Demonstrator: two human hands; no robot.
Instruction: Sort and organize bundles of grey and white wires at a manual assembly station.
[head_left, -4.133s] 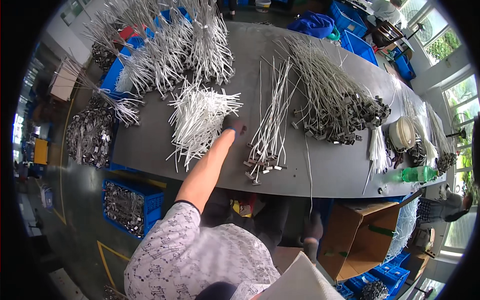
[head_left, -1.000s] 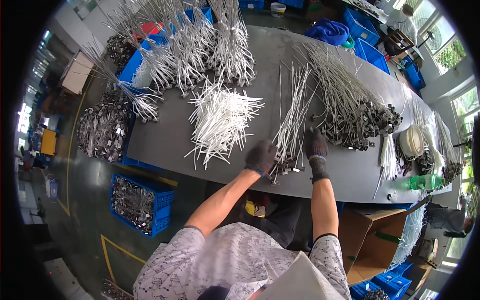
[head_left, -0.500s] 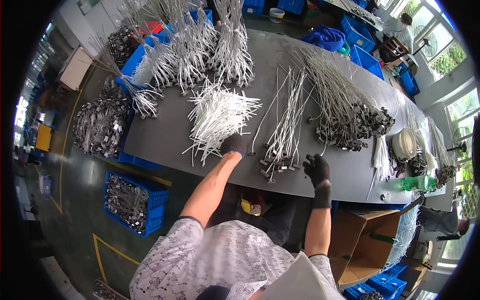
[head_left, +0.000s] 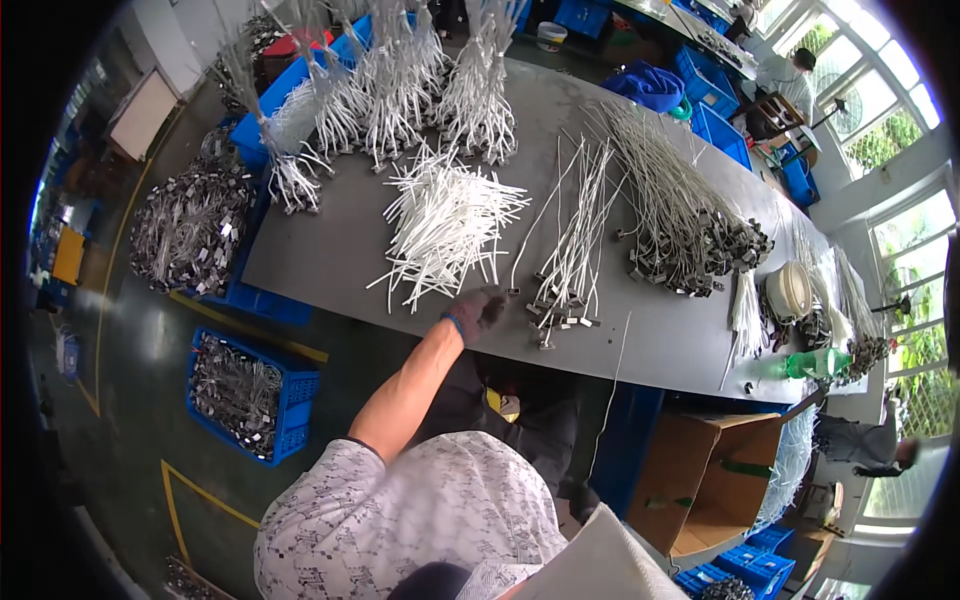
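Note:
My left hand, in a dark grey glove, is over the table's near edge, just below a pile of short white tubes. Its fingers look curled together; what they hold, if anything, is too small to make out. Right of it lies a loose bunch of pale wires with small dark connectors at their near ends. Down by my lap, my right hand is gloved and partly covered by a white flap. A single thin wire runs from this hand up past the table edge, and the fingers appear closed on its lower end.
Upright bundles of white-tipped wires stand at the far left of the grey table. A large wire heap lies to the right, near a green bottle. A cardboard box and a blue crate flank me.
My right hand has dropped from the table to my lap, drawing one wire off the table. My left hand has moved back from the tube pile toward the near edge.

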